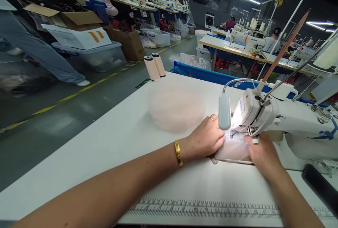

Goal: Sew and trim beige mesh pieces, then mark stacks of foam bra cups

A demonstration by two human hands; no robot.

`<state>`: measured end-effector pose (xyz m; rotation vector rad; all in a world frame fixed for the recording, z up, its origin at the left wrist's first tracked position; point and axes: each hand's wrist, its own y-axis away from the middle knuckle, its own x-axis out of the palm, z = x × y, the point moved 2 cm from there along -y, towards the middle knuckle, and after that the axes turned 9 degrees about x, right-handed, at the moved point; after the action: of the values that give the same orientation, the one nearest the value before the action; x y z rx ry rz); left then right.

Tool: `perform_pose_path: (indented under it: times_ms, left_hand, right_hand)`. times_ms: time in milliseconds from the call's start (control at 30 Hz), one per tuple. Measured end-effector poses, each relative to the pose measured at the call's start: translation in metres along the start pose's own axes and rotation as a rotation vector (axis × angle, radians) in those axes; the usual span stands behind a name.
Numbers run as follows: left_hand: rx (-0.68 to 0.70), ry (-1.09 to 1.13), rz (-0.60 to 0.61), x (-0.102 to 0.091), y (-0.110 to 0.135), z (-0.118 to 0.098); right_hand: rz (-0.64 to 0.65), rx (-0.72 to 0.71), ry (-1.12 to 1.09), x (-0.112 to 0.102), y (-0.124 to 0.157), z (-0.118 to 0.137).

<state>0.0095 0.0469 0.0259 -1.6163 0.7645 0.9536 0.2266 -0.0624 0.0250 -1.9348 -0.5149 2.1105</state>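
Note:
A white sewing machine (280, 115) stands at the right, its needle area lit over a piece of pale sheer fabric (233, 149). My left hand (207, 137), with a ring and a gold bangle, is closed on the fabric's left side, fingers curled close to the presser foot (232, 134). On the other side, my right hand (264, 155) grips the fabric's right edge; the machine head hides part of its fingers. Left of the machine, a blurred, pale, rounded sheer piece (176, 108) lies on the white table (111, 150).
A grey lamp (224, 111) hangs just above my left hand. Two thread spools (155, 66) stand at the far table corner. A ruler scale (206, 208) runs along the front edge; a black object (320, 187) lies right. A person's leg (44, 50) and boxes (79, 37) are across the aisle.

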Motion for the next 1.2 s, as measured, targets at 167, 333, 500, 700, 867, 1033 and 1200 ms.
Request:
perform_pose_path:
  times_ms: [167,333,500,700,867,1033,1200]
  left_hand:
    - [0.101,0.178,-0.001,-0.003,0.005,-0.009]
    - [0.105,0.241,0.023,-0.001,0.011,-0.014]
    - [0.184,0.277,0.044,0.002,0.012,-0.027]
    - [0.138,0.274,0.029,0.004,0.011,-0.024]
    - [0.186,0.238,-0.006,0.004,0.014,-0.025]
    - [0.201,0.199,-0.003,0.004,0.016,-0.027]
    - [0.181,0.186,-0.018,0.006,0.014,-0.025]
  right_hand:
    - [-0.146,-0.024,-0.087,-0.014,0.002,-0.004]
    - [0.197,-0.162,-0.257,-0.007,0.003,0.021]
    - [-0.029,-0.057,-0.040,-0.009,0.003,0.002]
    - [0.211,-0.161,-0.227,-0.004,0.006,0.028]
    - [0.233,-0.168,-0.193,-0.001,0.009,0.030]
    - [0.240,-0.151,-0.189,-0.001,0.009,0.028]
    - [0.165,-0.141,-0.196,0.004,0.009,0.025]
